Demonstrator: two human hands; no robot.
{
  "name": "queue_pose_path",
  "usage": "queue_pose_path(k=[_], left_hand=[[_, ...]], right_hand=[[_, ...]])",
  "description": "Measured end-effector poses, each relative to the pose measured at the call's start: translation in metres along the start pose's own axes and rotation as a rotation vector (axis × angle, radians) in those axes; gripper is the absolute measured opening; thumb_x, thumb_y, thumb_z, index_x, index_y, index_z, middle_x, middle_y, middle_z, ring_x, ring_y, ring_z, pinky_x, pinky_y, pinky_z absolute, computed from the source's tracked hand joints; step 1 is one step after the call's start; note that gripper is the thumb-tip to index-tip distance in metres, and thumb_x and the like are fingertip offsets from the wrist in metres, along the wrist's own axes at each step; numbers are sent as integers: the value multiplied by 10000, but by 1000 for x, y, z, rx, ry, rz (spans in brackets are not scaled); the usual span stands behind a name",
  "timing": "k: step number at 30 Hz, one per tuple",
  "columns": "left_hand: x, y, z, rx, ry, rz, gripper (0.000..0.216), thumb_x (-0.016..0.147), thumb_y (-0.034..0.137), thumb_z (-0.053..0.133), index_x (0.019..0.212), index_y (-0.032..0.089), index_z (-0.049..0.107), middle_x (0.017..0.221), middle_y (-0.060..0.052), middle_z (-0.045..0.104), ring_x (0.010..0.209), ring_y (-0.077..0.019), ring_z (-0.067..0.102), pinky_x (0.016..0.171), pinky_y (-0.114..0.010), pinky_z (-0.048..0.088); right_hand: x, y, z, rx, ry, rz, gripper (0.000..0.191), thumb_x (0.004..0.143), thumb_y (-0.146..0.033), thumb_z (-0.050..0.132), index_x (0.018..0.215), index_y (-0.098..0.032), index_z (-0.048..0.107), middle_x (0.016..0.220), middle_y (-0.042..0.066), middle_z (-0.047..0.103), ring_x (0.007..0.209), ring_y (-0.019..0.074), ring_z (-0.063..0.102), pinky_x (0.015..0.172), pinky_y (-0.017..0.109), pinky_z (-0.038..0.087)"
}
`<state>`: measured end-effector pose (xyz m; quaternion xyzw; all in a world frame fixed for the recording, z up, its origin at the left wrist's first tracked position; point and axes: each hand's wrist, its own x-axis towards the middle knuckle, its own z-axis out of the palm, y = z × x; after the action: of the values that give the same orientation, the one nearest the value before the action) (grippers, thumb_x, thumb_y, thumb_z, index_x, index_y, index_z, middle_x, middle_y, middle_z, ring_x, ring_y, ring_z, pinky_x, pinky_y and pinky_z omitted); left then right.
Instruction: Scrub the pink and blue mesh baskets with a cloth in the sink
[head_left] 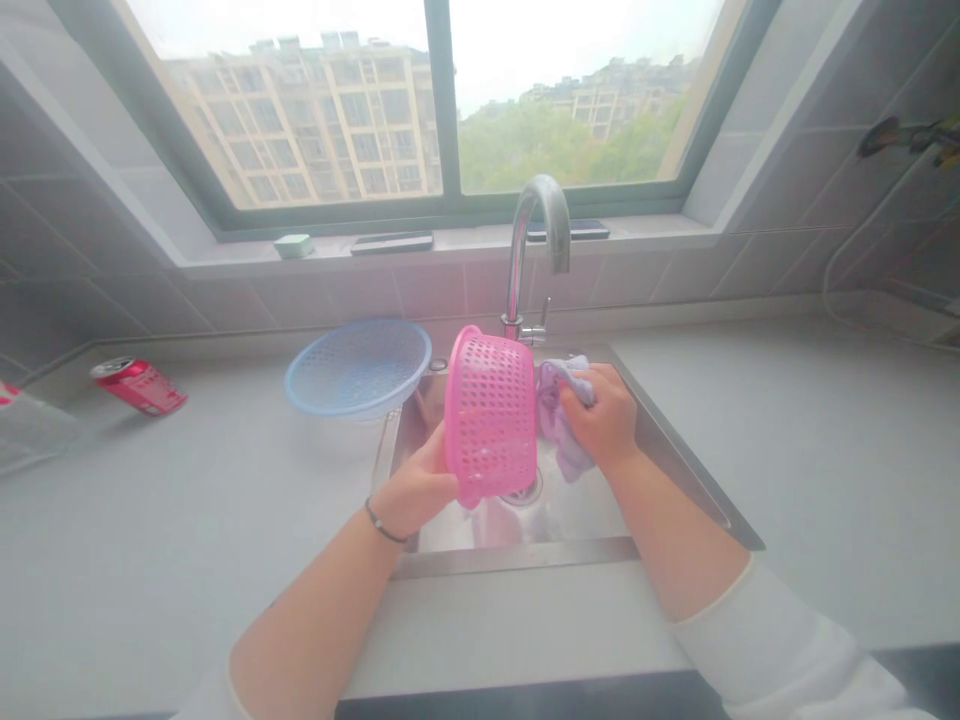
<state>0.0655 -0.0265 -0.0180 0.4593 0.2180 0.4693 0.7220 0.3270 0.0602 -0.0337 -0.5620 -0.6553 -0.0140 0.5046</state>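
Over the sink [525, 556], a pink plastic basket [493, 415] with many small holes is tipped on its side, its open rim facing left. My left hand [420, 487] is closed on that rim at the lower left, its fingertips hidden inside the basket. Bunched in my closed right hand [607, 415] is a pale purple cloth [559, 425], which hangs down beside the basket's base. Whether the cloth touches the base I cannot tell for sure. Behind the basket rises the curved chrome faucet [540, 230]; no water shows at its spout.
A light blue colander [361, 368] rests at the sink's left edge. Farther left are a red drink can [139, 387] and a clear plastic bag [34, 435]. On the windowsill lie a small green box [293, 246] and two flat dark phone-like objects [392, 243].
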Motion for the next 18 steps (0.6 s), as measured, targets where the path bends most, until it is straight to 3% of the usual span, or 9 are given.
queue_pose_path(k=[4,11,14,18], left_hand=[[7,-10,-2,19,65,-58,551,810,256,870,1326,213,680,1277,-140,756,1107,-277,746,960,-405,597],[6,-14,-10,79,123,-24,586,755,185,879,1304,212,677,1288,-120,752,1113,-273,731,948,-390,583],[7,-17,-9,133,127,-115,559,761,186,849,1292,191,674,1258,-129,752,1113,-290,722,964,-417,564],[12,-27,-6,285,107,-132,591,734,158,802,1310,179,669,1223,-111,739,1115,-293,686,993,-429,524]], right_hand=[[0,-2,-1,22,4,2,282,919,-465,610,871,-228,757,1037,126,737,1026,323,696,861,451,548],[-1,-2,-1,43,12,-60,279,925,-463,600,874,-239,758,1008,110,734,968,303,703,862,456,574],[-10,-11,-1,133,-34,-248,189,923,-392,630,882,-248,745,994,81,721,917,249,712,817,389,585],[-29,-36,2,293,-209,-685,91,876,-323,684,912,-247,719,1003,63,710,838,200,693,751,334,571]])
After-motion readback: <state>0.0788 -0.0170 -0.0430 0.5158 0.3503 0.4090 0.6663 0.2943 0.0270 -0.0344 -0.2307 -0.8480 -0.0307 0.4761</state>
